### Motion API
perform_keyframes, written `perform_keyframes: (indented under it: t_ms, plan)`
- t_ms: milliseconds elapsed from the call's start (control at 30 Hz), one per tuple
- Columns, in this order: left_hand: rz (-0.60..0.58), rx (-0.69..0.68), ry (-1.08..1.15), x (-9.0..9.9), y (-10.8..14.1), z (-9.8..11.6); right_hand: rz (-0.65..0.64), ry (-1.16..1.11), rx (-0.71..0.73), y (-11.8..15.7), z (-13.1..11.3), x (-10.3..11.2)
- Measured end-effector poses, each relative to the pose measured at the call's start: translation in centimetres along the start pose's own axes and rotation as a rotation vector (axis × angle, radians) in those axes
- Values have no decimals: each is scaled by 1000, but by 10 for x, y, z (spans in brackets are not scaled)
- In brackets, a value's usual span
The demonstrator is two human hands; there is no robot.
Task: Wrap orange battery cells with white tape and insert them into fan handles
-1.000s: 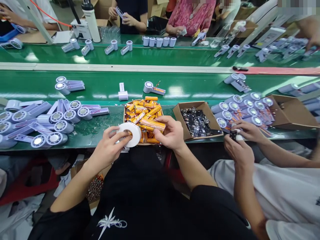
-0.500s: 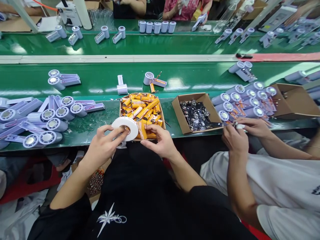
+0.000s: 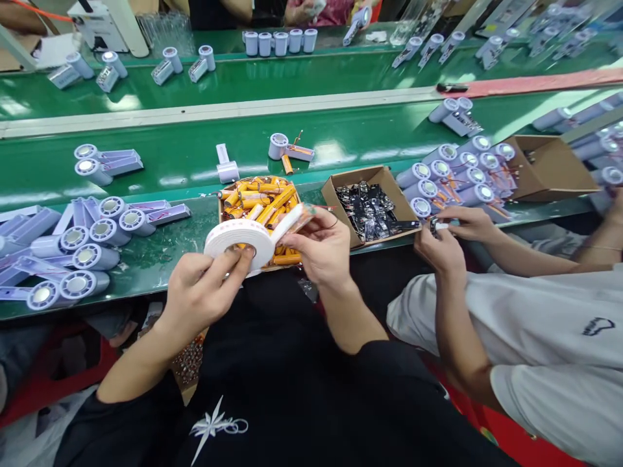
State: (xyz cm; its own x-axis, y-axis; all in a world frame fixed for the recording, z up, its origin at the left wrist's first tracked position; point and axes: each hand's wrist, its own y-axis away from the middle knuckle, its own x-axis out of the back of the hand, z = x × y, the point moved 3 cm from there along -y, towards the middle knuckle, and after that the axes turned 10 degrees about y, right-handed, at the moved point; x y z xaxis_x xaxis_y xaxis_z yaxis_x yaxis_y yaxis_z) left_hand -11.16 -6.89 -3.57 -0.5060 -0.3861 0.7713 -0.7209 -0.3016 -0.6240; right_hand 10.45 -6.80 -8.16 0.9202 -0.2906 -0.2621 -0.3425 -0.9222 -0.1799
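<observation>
My left hand (image 3: 202,285) is closed on a roll of white double-sided tape (image 3: 265,248), with fingers through its core. A white strip (image 3: 287,224) runs from the roll to an orange-wrapped battery (image 3: 306,216) with wires. That battery is pinched between the thumb and fingers of my right hand (image 3: 327,253), and the tape lies along it. Both hands are just over the near side of a cardboard box (image 3: 220,211) heaped with orange batteries (image 3: 280,211). My fingers and the tape partly hide the held battery.
Lilac fan-like housings (image 3: 95,256) are piled at left. Right of the batteries stands a box (image 3: 328,194) of black circuit boards (image 3: 365,207). A co-worker's hands (image 3: 445,243) handle a small part beside more lilac housings (image 3: 467,175). The green conveyor belt (image 3: 170,143) runs behind.
The battery in my right hand has turned and tilted up, and the tape strip now shows stretched onto it. My left hand still holds the roll. The whole view has shifted slightly.
</observation>
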Motion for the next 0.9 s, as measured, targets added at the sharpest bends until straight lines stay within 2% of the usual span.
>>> perform_keyframes:
  t_ms: [67, 133, 167, 233, 300, 367, 433, 500, 567, 633, 700, 767, 833, 900]
  plan:
    - [81, 85, 11, -7, 0, 9, 138, -142, 3, 8, 13, -11]
    - [87, 121, 62, -16, 5, 17, 162, -142, 3, -1, 17, -8]
    - [53, 112, 105, -21, 11, 19, 168, -111, 24, -11, 14, 2]
    - [-37, 111, 176, -27, 33, 11, 224, -48, 114, -38, 0, 37]
    - [-112, 229, 170, -31, 66, -17, 329, 2, 217, -61, -13, 79]
    - [-200, 431, 147, -35, 103, -58, 360, 81, 266, -68, -17, 110]
    - [-280, 576, 216, -42, 128, -98, 322, 172, 245, -59, -8, 123]
    - [-236, 693, 283, -49, 129, -129, 292, 216, 188, -39, 9, 123]
    - [-127, 773, 298, -61, 101, -152, 284, 208, 130, -19, 26, 117]
    - [-124, 781, 312, -86, 47, -168, 279, 180, 97, -9, 35, 110]
    - [-290, 749, 351, -125, -19, -180, 275, 156, 82, -10, 37, 106]
    - [-537, 746, 325, -169, -79, -190, 275, 144, 76, -17, 34, 104]
    - [-794, 766, 214, -206, -121, -196, 282, 149, 74, -23, 29, 108]
    - [-970, 747, 94, -229, -146, -201, 298, 161, 71, -23, 24, 118]
